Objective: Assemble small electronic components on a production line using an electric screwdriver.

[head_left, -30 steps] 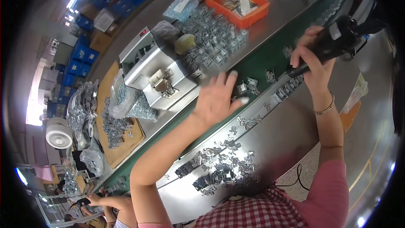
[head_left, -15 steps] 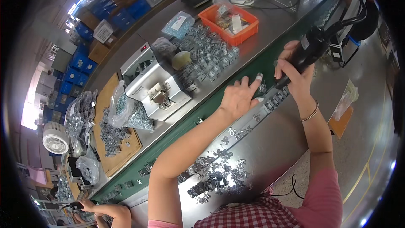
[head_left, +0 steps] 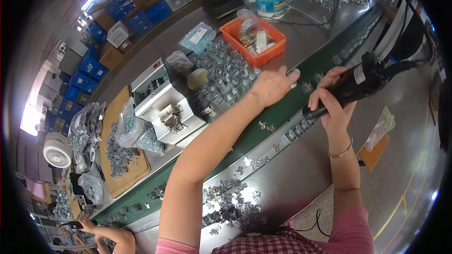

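My right hand [head_left: 333,98] is wrapped round a black electric screwdriver [head_left: 354,83], its nose tilted down to the left over the edge of a green conveyor belt [head_left: 249,138]. My left hand [head_left: 274,87] is over the belt's far side, close to the metal brackets. Its fingers are bent, with pale wraps on the fingertips, and the thumb and forefinger look slightly apart with no part visible between them. A small metal part [head_left: 267,126] lies on the belt below this hand. Another metal part [head_left: 308,87] lies between my two hands. Below the screwdriver, a row of metal brackets [head_left: 297,131] lines the rail.
Loose metal clips [head_left: 235,200] are heaped on the near steel table. Beyond the belt are a silver machine [head_left: 165,106], rows of brackets [head_left: 226,66], an orange bin [head_left: 256,47] and a white bucket [head_left: 269,2]. A co-worker's hand [head_left: 86,225] holds a tool at lower left.
My left hand has moved up and away from the rail. The screwdriver has shifted slightly right and down, its nose now left of where it was. A metal part shows on the belt below my left hand.
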`<state>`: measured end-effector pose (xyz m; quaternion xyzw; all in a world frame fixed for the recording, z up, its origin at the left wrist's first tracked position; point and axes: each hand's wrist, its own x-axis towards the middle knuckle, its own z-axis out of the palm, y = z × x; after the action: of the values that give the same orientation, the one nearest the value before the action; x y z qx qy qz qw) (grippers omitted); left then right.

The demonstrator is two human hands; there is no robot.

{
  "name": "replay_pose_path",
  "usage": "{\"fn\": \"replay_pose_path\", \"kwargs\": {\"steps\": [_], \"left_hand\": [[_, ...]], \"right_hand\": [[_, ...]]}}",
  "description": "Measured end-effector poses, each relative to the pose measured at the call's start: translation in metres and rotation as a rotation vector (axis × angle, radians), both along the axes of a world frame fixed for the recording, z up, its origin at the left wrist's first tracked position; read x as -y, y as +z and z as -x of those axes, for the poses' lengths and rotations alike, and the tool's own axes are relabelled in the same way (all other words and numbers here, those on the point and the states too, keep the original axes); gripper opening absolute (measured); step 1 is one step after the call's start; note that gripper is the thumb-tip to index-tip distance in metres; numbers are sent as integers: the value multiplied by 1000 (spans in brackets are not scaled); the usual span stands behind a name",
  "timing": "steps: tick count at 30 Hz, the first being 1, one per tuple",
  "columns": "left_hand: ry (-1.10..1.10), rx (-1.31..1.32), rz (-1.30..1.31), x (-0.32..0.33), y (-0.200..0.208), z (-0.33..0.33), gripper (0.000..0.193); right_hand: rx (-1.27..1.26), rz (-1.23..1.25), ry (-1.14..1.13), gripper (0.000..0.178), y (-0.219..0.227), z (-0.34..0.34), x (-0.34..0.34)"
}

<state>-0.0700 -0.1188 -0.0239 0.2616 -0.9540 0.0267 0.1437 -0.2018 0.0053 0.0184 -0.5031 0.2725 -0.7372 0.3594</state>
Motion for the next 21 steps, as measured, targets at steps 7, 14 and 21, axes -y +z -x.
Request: {"fn": "replay_pose_path", "kwargs": {"steps": [7,14,21], "left_hand": [[198,-41,91,51,-26,19,33],[452,-89,66,76,-29,11,44],[89,-215,37,-4,62,-26,44]], "right_hand": [[-13,-46,-14,39,-3,-9,-21],[3,-75,-26,39,-8,-19,-23],[-76,-54,-43,36,10,18,-14]]}}
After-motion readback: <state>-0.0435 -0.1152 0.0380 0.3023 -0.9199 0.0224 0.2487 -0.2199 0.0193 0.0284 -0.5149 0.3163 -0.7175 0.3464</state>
